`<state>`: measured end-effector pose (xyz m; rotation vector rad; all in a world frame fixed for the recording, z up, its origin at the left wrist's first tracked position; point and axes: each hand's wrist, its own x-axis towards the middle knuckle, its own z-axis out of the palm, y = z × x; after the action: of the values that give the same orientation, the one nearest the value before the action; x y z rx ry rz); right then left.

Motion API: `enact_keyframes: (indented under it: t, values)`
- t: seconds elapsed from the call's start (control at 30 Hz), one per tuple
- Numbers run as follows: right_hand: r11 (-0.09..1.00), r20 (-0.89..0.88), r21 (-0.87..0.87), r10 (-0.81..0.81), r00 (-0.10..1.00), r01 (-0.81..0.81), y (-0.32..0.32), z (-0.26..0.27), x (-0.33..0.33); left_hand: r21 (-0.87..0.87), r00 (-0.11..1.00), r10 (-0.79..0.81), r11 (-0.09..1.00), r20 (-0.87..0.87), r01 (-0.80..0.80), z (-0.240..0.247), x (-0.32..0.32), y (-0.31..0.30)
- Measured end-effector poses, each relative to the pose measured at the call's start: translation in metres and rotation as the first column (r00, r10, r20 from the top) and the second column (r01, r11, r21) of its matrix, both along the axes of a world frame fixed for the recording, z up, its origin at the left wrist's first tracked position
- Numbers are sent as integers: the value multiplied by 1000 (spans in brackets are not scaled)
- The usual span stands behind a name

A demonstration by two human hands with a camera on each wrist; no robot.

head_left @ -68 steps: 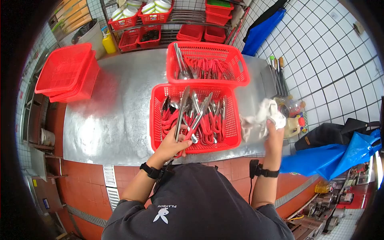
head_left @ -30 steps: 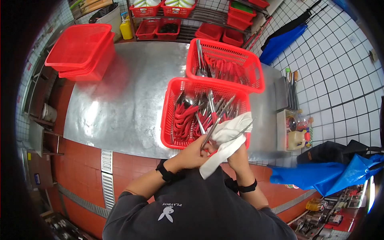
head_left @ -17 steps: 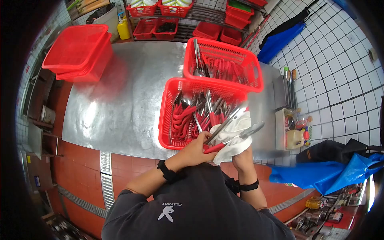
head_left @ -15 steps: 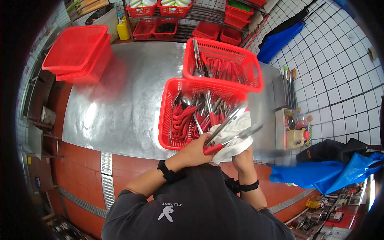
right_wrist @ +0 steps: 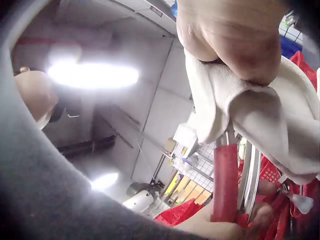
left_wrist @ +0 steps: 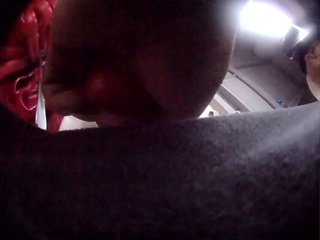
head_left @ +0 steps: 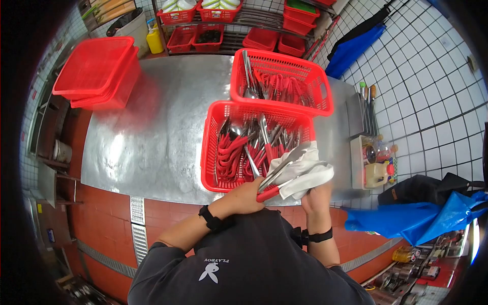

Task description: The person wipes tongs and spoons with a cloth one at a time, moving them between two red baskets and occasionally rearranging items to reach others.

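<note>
My left hand (head_left: 246, 197) grips a pair of metal tongs (head_left: 290, 163) by the red-covered handle (right_wrist: 226, 185), over the front edge of a red basket (head_left: 205, 152). The tong arms point up and right. My right hand (head_left: 317, 198) holds a white cloth (head_left: 307, 179), which wraps one arm of the tongs; most of its fingers are hidden by the cloth. In the right wrist view, the cloth (right_wrist: 260, 112) bunches under the right hand (right_wrist: 232, 42) just beyond the handle. The basket holds several more red-handled tongs (head_left: 231, 157). The left wrist view is mostly dark, filled by the hand (left_wrist: 140, 55).
Behind stands a second red basket (head_left: 325, 94) of red-handled utensils. Stacked red baskets (head_left: 96, 71) sit at the left of the steel table (head_left: 152, 152). Bottles (head_left: 376, 174) in a bin and long-handled tools (head_left: 368, 109) stand at right, near a tiled wall.
The right hand has brought the cloth in from the right side of the table onto the tongs. Lately the cloth has slid toward the tip of one tong arm, covering it.
</note>
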<state>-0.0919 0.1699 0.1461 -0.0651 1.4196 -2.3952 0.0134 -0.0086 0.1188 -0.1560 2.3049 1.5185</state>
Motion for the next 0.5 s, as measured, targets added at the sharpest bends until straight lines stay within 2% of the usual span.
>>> enact_keyframes:
  t: [0.07,0.13,0.17,0.2,0.23,0.3,0.37,0.47,0.5]
  values:
    - [1000,-1,-2,1,1000,-1,-8,3,9,-3,1000,19,1000,-15,-19,-9,0,-1]
    - [985,-44,24,171,984,-170,-15,4,17,-5,999,35,999,-33,-35,-13,0,2]
    - [967,63,14,252,966,-253,-17,-6,15,37,990,106,994,-91,-103,-13,-1,4]
    - [961,61,7,274,960,-275,-16,-11,17,83,973,182,982,-145,-171,-14,-2,6]
    - [954,58,1,300,952,-300,-17,-15,20,85,972,182,982,-146,-171,-13,-3,5]
    - [952,46,18,304,951,-306,-19,-11,20,88,984,165,983,-68,-158,-12,-2,2]
    - [953,37,29,301,953,-302,-18,-11,19,110,978,184,979,-100,-173,-12,1,2]
    - [950,51,33,307,950,-309,-15,-9,15,96,990,133,987,-46,-128,-8,1,-2]
    - [984,34,-9,177,984,-176,-15,-4,15,77,993,97,993,-63,-92,-10,1,-4]
